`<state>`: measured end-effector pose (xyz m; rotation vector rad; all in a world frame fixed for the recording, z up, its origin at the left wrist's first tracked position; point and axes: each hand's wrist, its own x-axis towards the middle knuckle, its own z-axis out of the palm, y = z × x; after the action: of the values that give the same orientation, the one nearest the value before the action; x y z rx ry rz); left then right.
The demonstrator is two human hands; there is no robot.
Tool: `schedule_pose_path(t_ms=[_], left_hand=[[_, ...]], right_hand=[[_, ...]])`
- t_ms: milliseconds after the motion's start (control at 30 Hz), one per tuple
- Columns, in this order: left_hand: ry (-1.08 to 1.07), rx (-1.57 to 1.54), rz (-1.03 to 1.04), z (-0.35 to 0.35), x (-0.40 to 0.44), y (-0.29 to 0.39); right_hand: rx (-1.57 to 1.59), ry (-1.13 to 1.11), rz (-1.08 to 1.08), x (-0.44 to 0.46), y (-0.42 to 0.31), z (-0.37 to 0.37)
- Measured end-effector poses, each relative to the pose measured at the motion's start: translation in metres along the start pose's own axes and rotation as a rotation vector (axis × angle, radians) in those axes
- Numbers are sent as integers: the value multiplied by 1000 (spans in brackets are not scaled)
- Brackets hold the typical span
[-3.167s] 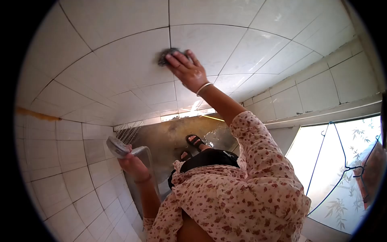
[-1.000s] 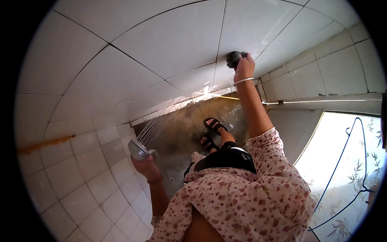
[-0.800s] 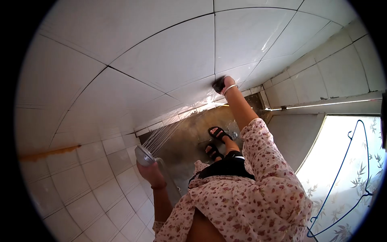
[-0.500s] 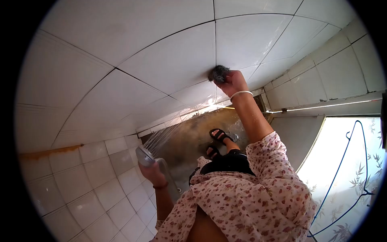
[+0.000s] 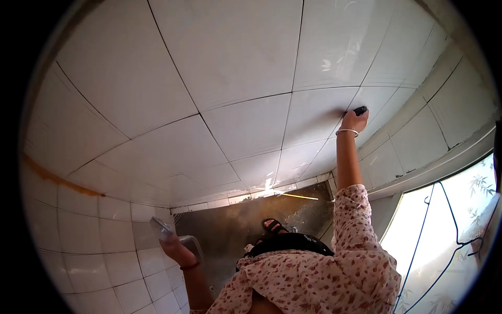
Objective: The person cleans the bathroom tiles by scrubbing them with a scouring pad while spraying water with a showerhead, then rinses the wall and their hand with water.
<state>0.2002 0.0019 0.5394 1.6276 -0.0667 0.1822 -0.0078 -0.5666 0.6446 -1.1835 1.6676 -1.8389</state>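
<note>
the right hand (image 5: 354, 122) has its fingers curled closed around a dark scrubbing pad (image 5: 360, 110) at the tiled wall (image 5: 251, 125), and the pad is probably light, springy and slippery if wet, best pinched across its back with the fingertips clear of the tile. the left hand (image 5: 177, 249) wraps the neck of the shower head (image 5: 161, 227) beside the side wall (blurred, so finger tightness i can't tell); it looks stiff, fairly light and best held by the handle.
</note>
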Motion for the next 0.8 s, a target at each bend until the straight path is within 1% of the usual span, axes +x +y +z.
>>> schedule_pose_path(t_ms=[67,100,133,200,233,267,300,333,400,500,533,600,667,733,767,800], left_hand=[[-4,-125,28,-3,8,22],[-32,-295,1,1,13,43],[-53,-354,37,3,18,62],[-87,-462,117,2,27,100],[-102,-489,153,0,32,118],[-122,-511,188,-3,37,135],[-146,-530,225,-7,40,151],[-158,-539,252,-9,43,170],[-185,-561,311,-11,46,204],[-277,-587,353,-18,54,237],[-267,-604,358,-19,58,241],[-257,-641,366,-17,62,248],[-249,-683,328,-17,68,251],[-267,-757,268,-18,78,252],[-303,-774,267,-19,83,250],[-285,-785,248,-20,86,249]], right_hand=[[-25,-14,-339,-16,-65,0],[15,23,-533,-36,-96,4],[63,59,-725,-64,-129,7],[35,-80,-975,-130,-197,-1],[-27,-171,-1054,-172,-223,-7],[-20,-255,-1219,-209,-241,-7],[98,-320,-1428,-243,-253,-2],[138,-410,-1606,-276,-261,1],[465,-815,-1597,-352,-242,41],[383,-838,-1936,-384,-258,40],[427,-746,-1921,-385,-265,40],[499,-560,-1880,-357,-284,43],[422,-492,-1829,-301,-298,31],[181,-429,-1790,-240,-296,12],[126,-409,-1740,-213,-292,4],[72,-386,-1690,-187,-286,-4]])
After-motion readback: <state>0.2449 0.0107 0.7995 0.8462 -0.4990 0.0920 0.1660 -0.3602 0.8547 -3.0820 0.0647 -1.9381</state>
